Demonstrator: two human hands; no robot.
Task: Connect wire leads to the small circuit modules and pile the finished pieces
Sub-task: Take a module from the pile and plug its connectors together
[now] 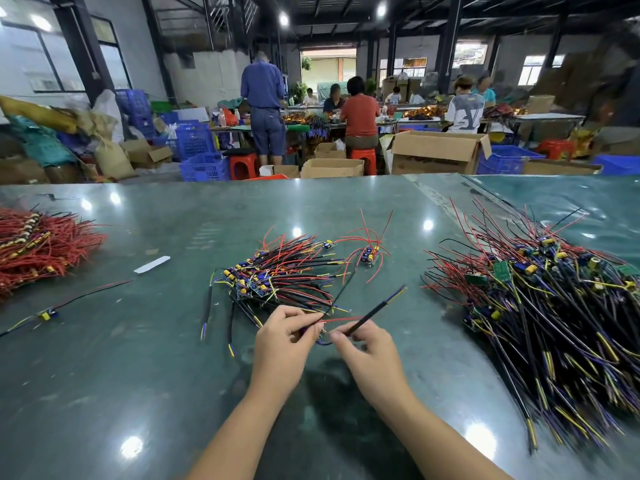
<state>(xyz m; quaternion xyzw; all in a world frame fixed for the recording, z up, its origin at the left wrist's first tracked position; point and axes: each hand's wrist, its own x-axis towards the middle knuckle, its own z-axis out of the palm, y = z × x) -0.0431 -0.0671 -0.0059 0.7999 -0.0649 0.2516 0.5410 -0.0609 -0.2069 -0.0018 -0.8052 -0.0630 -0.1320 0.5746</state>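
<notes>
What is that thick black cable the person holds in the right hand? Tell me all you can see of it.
The black cable is a slim, straight length in a dark, rubbery-looking sheath. Its far end, raised up and to the right above the green table, splits into thin yellow and blue leads. It slants upward from the right hand, whose fingertips pinch its lower end. That end comes close to the small piece held in the left hand; whether they touch is hidden by the fingers.

White paper strip (151, 264) on green table (173, 341); possibly cardboard boxes (437, 152) behind.
</notes>
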